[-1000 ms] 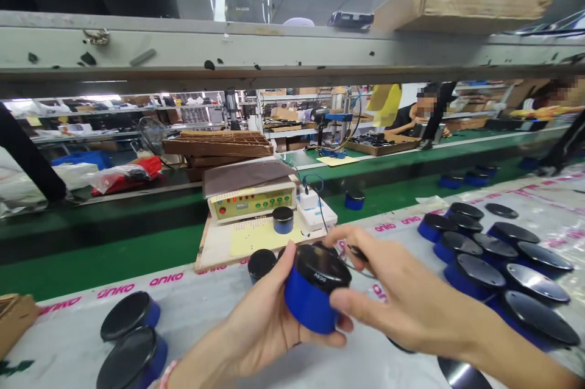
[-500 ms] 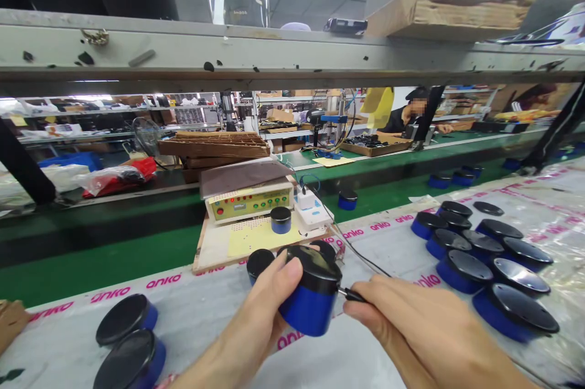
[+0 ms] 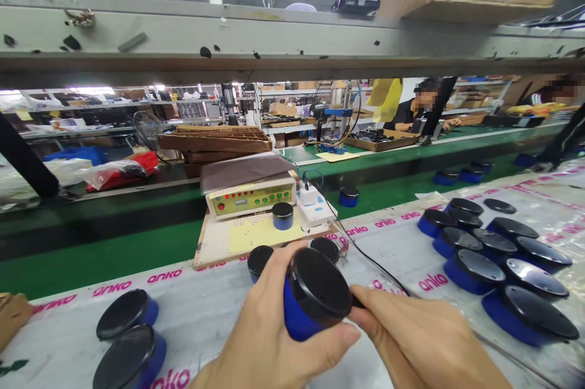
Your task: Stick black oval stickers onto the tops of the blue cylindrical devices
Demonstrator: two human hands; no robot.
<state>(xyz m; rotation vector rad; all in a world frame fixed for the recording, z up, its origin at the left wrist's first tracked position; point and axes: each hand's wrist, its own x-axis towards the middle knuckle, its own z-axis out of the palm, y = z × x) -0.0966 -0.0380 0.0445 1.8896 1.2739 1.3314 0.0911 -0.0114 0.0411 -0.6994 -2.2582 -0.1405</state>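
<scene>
My left hand [image 3: 274, 322] is wrapped round a blue round case with a black lid [image 3: 320, 282], its lid tilted toward me. My right hand [image 3: 415, 328] is pinched on a thin black-handled tool [image 3: 358, 300] at the right side of the case. The tool's tip is hidden behind the case and fingers. Behind the held case, similar cases stand on the plastic-covered table, one [image 3: 260, 260] at its left and one [image 3: 325, 249] at its right.
Several blue cases [image 3: 475, 267] stand at the right, and two [image 3: 128, 316] at the left. A control box [image 3: 251, 197] and white power socket [image 3: 315, 209] sit behind. A shelf beam [image 3: 274, 35] crosses above. A person [image 3: 418, 108] sits across the green belt [image 3: 150, 242].
My left hand has turned the case so its lid faces me more, with the thumb now low across its front. The tool's metal shaft no longer shows. The view has shifted slightly.
</scene>
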